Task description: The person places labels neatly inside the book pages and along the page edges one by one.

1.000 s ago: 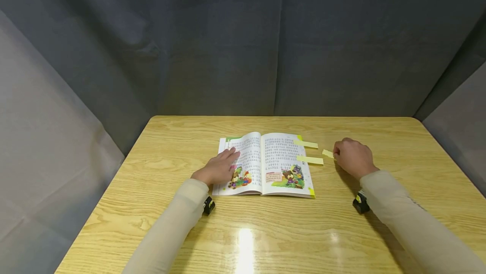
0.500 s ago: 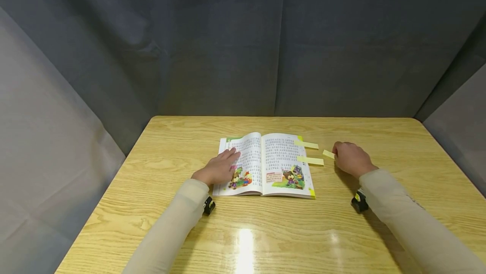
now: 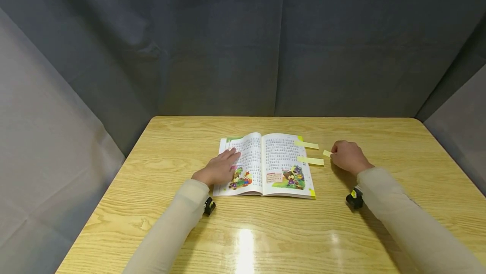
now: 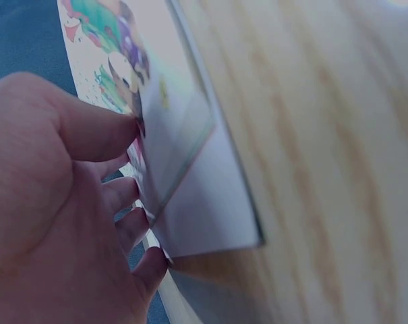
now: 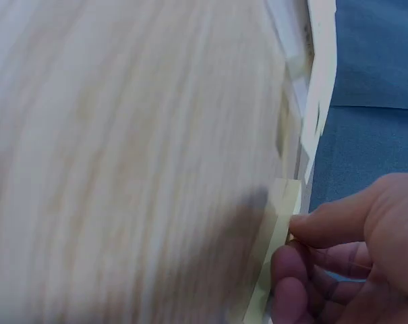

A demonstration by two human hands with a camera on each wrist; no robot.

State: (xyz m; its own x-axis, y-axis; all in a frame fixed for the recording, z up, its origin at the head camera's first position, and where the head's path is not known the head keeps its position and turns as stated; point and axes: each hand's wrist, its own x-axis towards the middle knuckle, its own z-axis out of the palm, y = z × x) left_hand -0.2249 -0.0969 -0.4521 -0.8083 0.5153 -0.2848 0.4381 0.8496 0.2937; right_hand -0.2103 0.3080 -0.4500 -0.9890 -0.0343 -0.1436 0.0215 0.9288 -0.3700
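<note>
An open picture book [image 3: 281,153] lies on the table, pages of text above coloured cartoon animals. My left hand [image 3: 220,167] rests on its left page with fingers spread; the left wrist view shows this hand [image 4: 62,189] at the page's edge, thumb on the paper. To the right of the book, my right hand [image 3: 349,156] pinches a pale yellow sticky note strip [image 3: 327,154] between thumb and curled fingers. In the right wrist view the strip [image 5: 279,223] runs past the thumb tip, low over the wood.
Two more yellow strips, an upper one [image 3: 310,145] and a lower one [image 3: 314,161], stick out from the right page's edge. The wooden table [image 3: 288,231] ends at a dark grey curtain [image 3: 228,54] behind.
My right hand has shifted slightly left, toward the book, and less of the pinched strip shows beyond its fingers. My left hand and the book have stayed put.
</note>
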